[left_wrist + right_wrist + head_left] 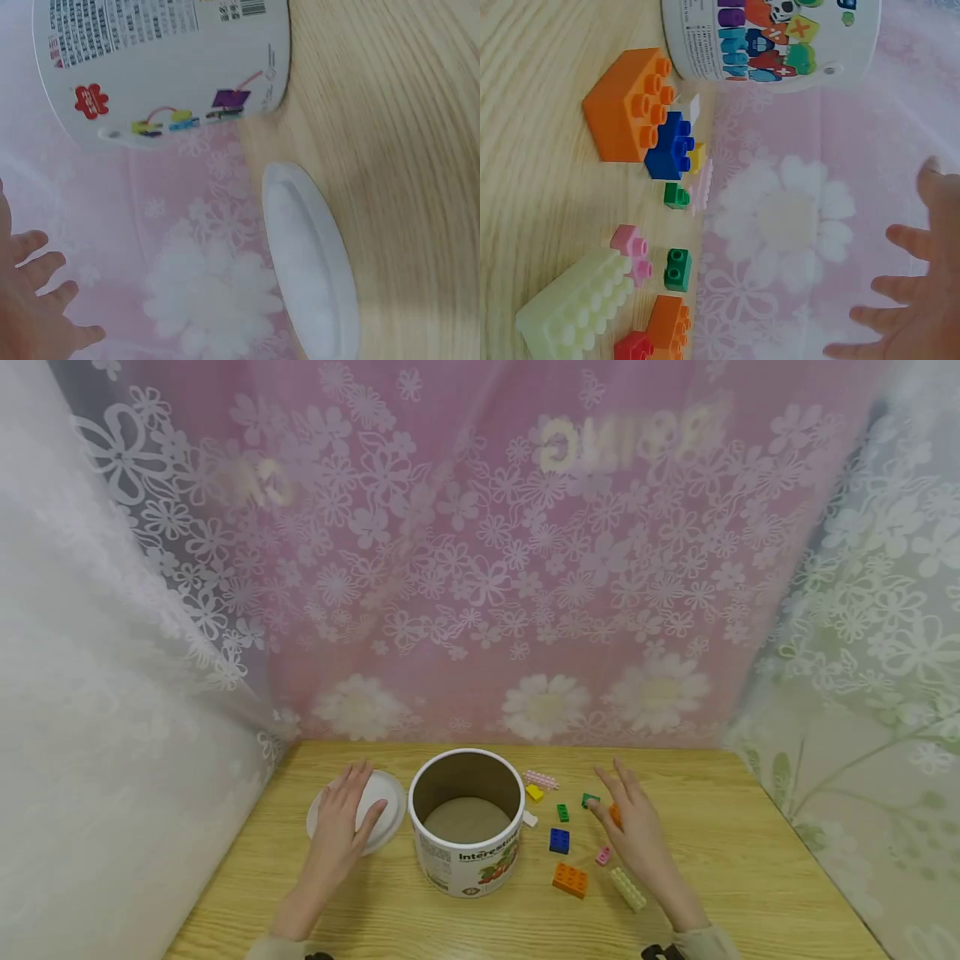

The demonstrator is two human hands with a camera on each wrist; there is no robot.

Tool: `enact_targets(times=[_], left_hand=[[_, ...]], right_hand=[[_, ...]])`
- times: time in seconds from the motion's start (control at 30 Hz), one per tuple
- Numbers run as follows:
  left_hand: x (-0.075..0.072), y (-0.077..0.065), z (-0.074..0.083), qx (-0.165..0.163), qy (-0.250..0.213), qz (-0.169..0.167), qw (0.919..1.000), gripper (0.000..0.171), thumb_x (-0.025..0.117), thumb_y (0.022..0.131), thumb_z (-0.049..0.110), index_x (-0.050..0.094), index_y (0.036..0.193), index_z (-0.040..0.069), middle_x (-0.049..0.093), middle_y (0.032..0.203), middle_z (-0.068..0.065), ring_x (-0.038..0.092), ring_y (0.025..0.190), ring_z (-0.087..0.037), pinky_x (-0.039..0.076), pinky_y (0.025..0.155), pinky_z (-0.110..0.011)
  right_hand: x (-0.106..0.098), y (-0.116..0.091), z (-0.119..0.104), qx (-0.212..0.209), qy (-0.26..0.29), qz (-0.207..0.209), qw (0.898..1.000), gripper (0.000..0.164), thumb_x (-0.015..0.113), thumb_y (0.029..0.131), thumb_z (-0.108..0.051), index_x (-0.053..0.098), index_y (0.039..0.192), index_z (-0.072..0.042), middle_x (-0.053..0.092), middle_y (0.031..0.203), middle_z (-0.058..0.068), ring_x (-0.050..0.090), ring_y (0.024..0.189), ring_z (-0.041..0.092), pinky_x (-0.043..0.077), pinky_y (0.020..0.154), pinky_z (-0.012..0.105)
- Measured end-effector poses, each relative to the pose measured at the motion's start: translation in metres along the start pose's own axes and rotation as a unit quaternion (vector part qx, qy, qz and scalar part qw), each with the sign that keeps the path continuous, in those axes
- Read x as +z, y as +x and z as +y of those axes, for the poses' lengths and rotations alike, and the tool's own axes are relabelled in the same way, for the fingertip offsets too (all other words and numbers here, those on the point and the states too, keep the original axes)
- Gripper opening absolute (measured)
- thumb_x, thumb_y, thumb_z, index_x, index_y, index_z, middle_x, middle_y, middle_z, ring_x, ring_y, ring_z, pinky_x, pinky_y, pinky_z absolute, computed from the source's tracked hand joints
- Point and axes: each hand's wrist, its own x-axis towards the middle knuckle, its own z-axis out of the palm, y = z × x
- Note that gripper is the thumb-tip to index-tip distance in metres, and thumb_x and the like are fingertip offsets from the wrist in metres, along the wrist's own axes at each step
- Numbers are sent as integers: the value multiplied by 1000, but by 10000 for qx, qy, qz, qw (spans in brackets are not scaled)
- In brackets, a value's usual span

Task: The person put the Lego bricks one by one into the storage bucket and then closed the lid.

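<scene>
My left hand (341, 814) hovers over a round white lid (386, 822), fingers extended; the left wrist view shows a gap between them. Right of the lid stands a white tub (442, 864), its top uncovered and only its bare bottom visible inside. Over scattered toy building bricks, my right hand (637, 831) is raised with spread fingers and holds nothing. Nearest to it are a green brick (589, 798), a small pink brick (603, 857), a pale yellow brick (627, 889) and a partly hidden orange brick (615, 813). A red brick (634, 346) shows in the right wrist view.
Between tub and right hand lie a larger orange brick (570, 880), a blue brick (559, 841), another green brick (562, 812), a white brick (530, 818), a yellow brick (534, 793) and a long pink brick (541, 780). Flowered curtains (480, 568) enclose the wooden table (495, 931).
</scene>
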Motion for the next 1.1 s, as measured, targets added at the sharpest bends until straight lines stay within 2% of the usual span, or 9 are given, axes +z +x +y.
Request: enact_targets(times=[0.17,0.37,0.5,0.6,0.67,0.73,0.83,1.03,1.1], left_hand=[[8,6,13,419,21,41,9991,60,63,100,25,45,152,2,42,157,-18,34,145,-43,21,110,-76],[22,10,25,575,627,-351,9958,64,61,100,39,44,154,7,42,159,-12,34,147,-38,21,114,-71],[27,11,32,508,943,-764,9913,67,63,99,40,43,155,9,42,159,-11,31,150,-35,18,116,-69],[29,11,36,408,1039,-1009,9886,65,65,98,39,46,153,10,44,157,-11,30,150,-34,15,117,-70],[29,11,37,337,1068,-1109,9875,63,63,99,40,48,152,10,45,157,-10,29,151,-34,13,117,-70],[29,11,38,305,1091,-1152,9869,62,63,99,40,50,151,9,46,156,-10,30,150,-34,13,117,-70],[29,12,39,325,1150,-1171,9859,62,63,99,40,51,150,7,46,156,-9,31,150,-34,14,117,-71],[29,11,39,328,1210,-1241,9843,64,61,99,42,49,151,6,44,158,-9,32,149,-35,13,117,-71],[29,10,39,330,1228,-1260,9838,66,61,99,44,48,152,7,43,158,-9,31,150,-35,14,117,-71]], right_hand=[[-5,4,4,54,742,240,9969,47,55,106,-20,49,149,-4,34,160,25,34,140,55,33,99,78],[-13,8,7,5,1375,526,9891,40,49,108,-12,52,146,-2,42,155,22,40,139,48,39,99,71],[-19,8,11,209,1440,563,9878,40,44,109,-13,51,149,-7,45,155,16,47,136,37,47,103,43],[-24,7,17,350,1588,598,9849,40,43,110,-14,52,149,-12,50,152,11,51,132,19,41,99,17],[-27,7,22,395,1905,596,9791,40,41,111,-14,51,149,-10,53,148,8,51,130,9,38,97,10],[-29,7,28,478,2281,605,9706,40,40,111,-15,51,149,-8,55,145,2,52,127,1,40,97,8],[-30,7,38,577,2758,678,9571,40,39,111,-14,50,147,-1,57,143,-1,54,124,0,43,97,10],[-29,11,53,784,3267,816,9383,39,44,110,-13,52,144,4,57,144,14,59,121,3,47,96,14],[-28,11,58,812,3332,782,9361,40,47,108,-12,51,144,5,57,144,15,59,120,3,47,95,13]])
